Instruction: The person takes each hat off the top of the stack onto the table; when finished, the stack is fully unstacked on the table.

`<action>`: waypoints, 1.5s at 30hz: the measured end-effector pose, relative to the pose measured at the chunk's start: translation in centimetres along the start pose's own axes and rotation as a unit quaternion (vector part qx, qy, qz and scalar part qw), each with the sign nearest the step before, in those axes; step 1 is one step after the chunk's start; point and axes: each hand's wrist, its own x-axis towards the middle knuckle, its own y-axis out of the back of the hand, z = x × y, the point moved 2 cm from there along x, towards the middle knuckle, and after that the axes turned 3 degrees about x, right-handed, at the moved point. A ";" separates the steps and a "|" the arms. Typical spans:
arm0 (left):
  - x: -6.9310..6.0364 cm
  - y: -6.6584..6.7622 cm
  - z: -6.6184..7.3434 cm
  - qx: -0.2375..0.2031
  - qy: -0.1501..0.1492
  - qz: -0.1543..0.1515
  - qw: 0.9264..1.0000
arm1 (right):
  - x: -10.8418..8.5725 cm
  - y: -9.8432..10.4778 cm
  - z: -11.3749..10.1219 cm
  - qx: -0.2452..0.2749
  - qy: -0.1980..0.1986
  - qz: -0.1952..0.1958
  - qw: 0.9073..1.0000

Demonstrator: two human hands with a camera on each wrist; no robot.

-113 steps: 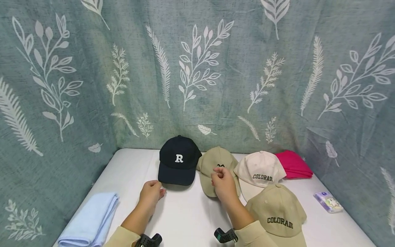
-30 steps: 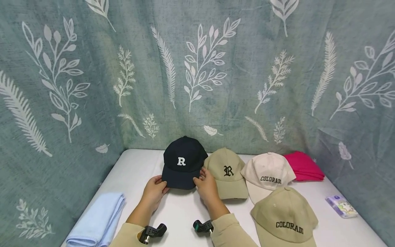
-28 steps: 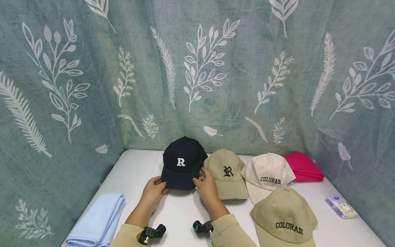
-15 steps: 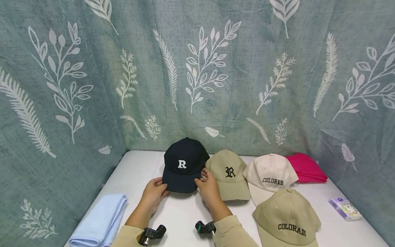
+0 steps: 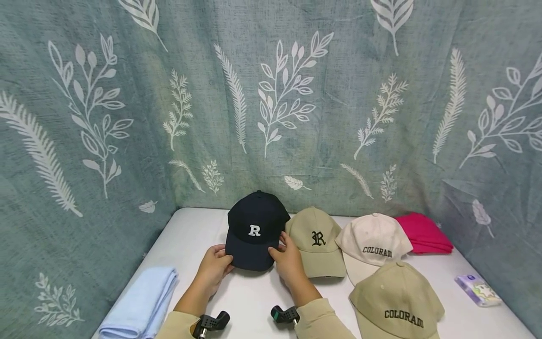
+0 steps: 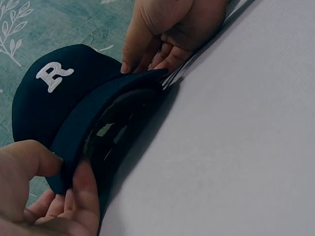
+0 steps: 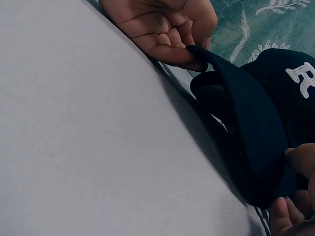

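A navy baseball cap (image 5: 259, 214) with a white letter R stands at the back of the white table, its brim toward me. My left hand (image 5: 213, 267) pinches the left end of the brim, thumb on top and fingers beneath, as the left wrist view shows of the hand (image 6: 54, 191). At the brim's other end my right hand (image 5: 290, 261) pinches it between thumb and fingers. In the right wrist view the cap's brim (image 7: 253, 128) is raised a little off the table. Beside my right hand sits a khaki cap (image 5: 315, 235) with a black R.
Farther right are a cream COLORADO cap (image 5: 372, 235), a khaki COLORADO cap (image 5: 398, 296) in front of it, and a folded red cloth (image 5: 425, 235). A purple-white packet (image 5: 478, 290) lies near the right edge. A folded blue towel (image 5: 137, 301) lies at left.
Several seconds ago both hands were off the navy cap; now they hold its brim. Over the last second the cap has come slightly toward me. The head view has shifted a little.
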 end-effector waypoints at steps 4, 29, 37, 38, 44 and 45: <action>0.1 -0.2 -0.1 0.001 -0.004 0.004 1.000 | 0.0 0.3 0.1 0.004 0.007 -0.001 1.000; -3.0 1.2 -0.6 0.028 -0.001 -0.001 1.000 | -2.0 1.2 -1.0 0.040 0.047 -0.002 0.998; -4.2 0.8 -0.2 0.038 -0.004 -0.018 0.999 | -3.7 2.3 -1.9 0.021 0.021 0.015 0.999; -4.4 0.7 -0.1 0.041 -0.002 -0.022 0.999 | -4.0 2.5 -2.0 0.020 0.017 0.015 1.000; -5.7 -0.1 0.4 0.043 0.003 -0.035 0.998 | -5.2 3.8 -3.1 0.013 0.011 0.022 1.000; -6.0 -0.3 0.6 0.043 0.002 -0.038 0.998 | -5.3 4.1 -3.3 0.007 0.014 0.025 1.000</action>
